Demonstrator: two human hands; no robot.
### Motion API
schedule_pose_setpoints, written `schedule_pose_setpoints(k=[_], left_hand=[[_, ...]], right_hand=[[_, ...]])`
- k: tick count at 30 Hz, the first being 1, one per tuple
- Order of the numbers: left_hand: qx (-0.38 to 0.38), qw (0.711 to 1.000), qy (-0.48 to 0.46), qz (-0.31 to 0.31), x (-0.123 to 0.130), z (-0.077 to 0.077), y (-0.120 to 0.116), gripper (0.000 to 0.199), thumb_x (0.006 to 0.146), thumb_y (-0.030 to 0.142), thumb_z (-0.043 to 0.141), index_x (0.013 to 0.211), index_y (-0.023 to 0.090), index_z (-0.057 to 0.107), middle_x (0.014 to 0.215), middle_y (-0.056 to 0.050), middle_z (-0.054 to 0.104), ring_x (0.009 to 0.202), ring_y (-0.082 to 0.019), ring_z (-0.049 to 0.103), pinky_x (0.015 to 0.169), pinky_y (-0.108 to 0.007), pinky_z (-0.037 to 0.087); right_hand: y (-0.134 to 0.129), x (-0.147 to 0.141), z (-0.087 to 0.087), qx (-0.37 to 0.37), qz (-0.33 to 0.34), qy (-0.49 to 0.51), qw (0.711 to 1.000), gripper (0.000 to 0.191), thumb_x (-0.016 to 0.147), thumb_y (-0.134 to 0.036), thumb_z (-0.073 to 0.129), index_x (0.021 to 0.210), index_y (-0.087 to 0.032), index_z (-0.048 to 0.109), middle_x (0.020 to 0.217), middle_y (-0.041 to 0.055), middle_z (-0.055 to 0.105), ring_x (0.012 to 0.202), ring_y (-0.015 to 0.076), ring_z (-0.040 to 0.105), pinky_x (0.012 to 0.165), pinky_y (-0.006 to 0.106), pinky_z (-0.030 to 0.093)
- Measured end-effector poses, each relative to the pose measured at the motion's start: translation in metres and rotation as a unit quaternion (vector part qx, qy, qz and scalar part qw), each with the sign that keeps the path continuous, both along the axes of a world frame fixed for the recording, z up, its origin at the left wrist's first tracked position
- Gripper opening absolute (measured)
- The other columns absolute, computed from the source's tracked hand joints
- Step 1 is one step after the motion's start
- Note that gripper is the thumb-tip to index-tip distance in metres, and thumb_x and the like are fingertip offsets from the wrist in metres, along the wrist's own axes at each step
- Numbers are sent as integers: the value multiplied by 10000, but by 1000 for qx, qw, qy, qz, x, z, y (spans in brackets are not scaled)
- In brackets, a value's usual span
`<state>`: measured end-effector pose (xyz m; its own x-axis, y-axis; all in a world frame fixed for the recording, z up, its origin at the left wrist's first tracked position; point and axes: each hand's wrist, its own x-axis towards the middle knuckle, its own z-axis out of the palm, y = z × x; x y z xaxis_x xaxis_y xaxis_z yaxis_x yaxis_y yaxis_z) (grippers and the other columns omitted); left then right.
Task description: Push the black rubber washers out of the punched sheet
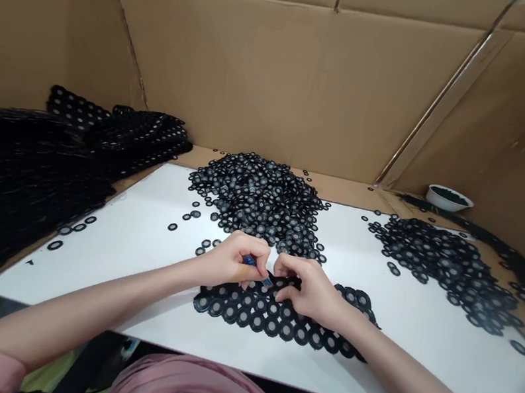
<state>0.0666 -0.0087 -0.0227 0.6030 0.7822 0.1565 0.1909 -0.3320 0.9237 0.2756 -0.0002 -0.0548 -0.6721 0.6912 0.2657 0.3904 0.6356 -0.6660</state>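
So, both hands bend together at lower centre of the head view, over a strip of joined black rings [271, 324].

The left hand [231, 264] has its fingers curled around a small blue object [249, 261]; the right hand [307, 291] has its fingers bent down at the strip's upper edge, though whether they grip it I cannot tell. The strip lies on a white board [129, 268]. Loose rings form one pile [257, 196] just beyond the hands and another [446, 271] at right. A dark heap of ring sheets [18, 182] fills the left side, and a white bowl [448, 198] sits upper right against a cardboard wall [263, 69].
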Motion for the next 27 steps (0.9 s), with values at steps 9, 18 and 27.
schedule_pose_setpoints(k=[9, 18, 27], left_hand=[[-45, 999, -21, 11, -1, -8, 0, 136, 734, 194, 655, 655, 105, 587, 772, -15, 584, 466, -53, 552, 416, -138, 433], [-109, 992, -50, 25, -1, -11, 1, 192, 698, 217, 704, 633, 92, 574, 716, -19, 611, 441, -48, 532, 413, -140, 425], [-132, 987, -64, 63, -3, -22, 5, 217, 668, 240, 739, 633, 98, 578, 592, 8, 578, 413, -58, 530, 395, -145, 405]], right_hand=[[0, 0, 0, -28, 4, 9, 1000, 260, 591, -3, 500, 736, -198, 408, 714, -29, 452, 651, 126, 435, 574, 209, 382], [-1, 0, 1, -19, 3, 4, 1000, 279, 593, 19, 502, 749, -200, 428, 730, -30, 478, 661, 128, 454, 581, 211, 380], [7, 12, 11, -5, -8, -45, 999, 271, 719, -241, 719, 931, -211, 552, 803, -6, 606, 714, 156, 547, 657, 253, 410]])
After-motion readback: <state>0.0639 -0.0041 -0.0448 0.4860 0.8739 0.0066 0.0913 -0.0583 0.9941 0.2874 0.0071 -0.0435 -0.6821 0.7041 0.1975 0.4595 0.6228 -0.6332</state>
